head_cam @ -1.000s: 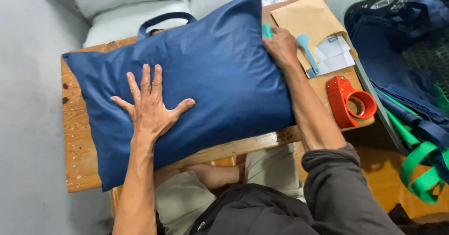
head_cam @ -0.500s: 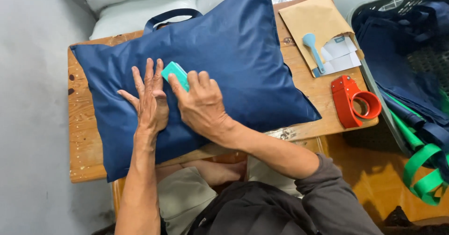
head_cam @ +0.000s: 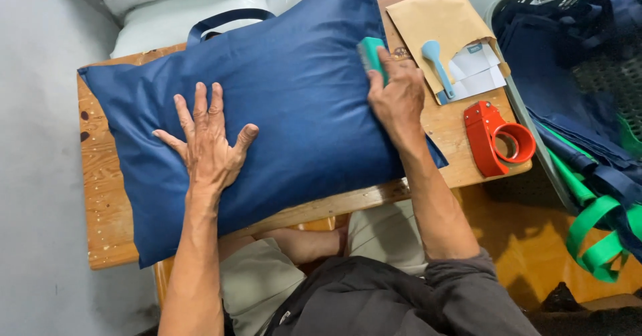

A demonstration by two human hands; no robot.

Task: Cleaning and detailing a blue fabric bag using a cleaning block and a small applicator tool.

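With your left hand (head_cam: 208, 145) spread flat pinning the navy bag (head_cam: 267, 115) at centre frame on the table (head_cam: 100, 195), your right hand (head_cam: 396, 98) fingers grip a teal block (head_cam: 371, 56); likely mid-smoothing, so next draw it steadily across.

Wooden desk (head_cam: 100, 195), worn plank top with dark stains on the left side. Grey floor (head_cam: 33, 142) to the left, orange-yellow floor (head_cam: 528, 242) lower right. White cushions (head_cam: 167, 2) stacked beyond the desk's far edge. Dark crate (head_cam: 528, 2) at right, full of navy fabric with green straps (head_cam: 595, 236). Light even, soft shadows.
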